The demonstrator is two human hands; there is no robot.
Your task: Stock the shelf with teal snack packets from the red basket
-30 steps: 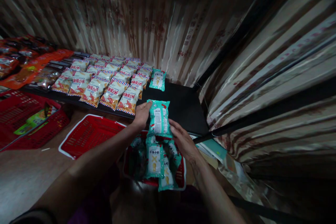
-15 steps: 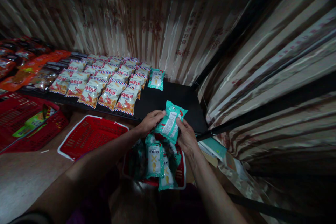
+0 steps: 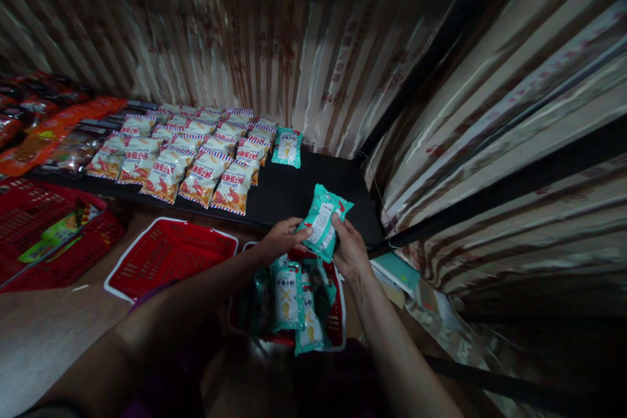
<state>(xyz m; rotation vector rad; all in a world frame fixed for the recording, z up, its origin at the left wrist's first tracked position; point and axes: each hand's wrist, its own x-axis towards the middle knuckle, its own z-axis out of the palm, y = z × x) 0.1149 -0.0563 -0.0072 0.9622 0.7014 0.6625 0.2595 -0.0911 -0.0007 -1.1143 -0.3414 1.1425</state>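
Note:
Between my two hands is a teal snack bag (image 3: 324,222) with a white printed panel facing up. My left hand (image 3: 287,237) grips its lower left side, and my right hand (image 3: 349,245) grips its right side with the thumb on top. Just below them stands a red basket (image 3: 336,333) with a white rim, holding several more teal snack bags (image 3: 288,297). Another teal bag (image 3: 288,147) stands at the back of the black shelf (image 3: 313,186), beside rows of white and orange snack bags (image 3: 200,176).
A second red basket (image 3: 181,251) is on the floor to the left. Farther left, another red basket (image 3: 59,261) holds a green packet (image 3: 51,235). Orange packets (image 3: 59,134) fill the shelf's left end. A pleated curtain (image 3: 313,46) hangs behind, and a dark metal bar (image 3: 490,199) crosses the right.
My left hand has shifted lower on the bag, its thumb now over the front. The bag has tilted slightly to the right. The whole view has shifted a little.

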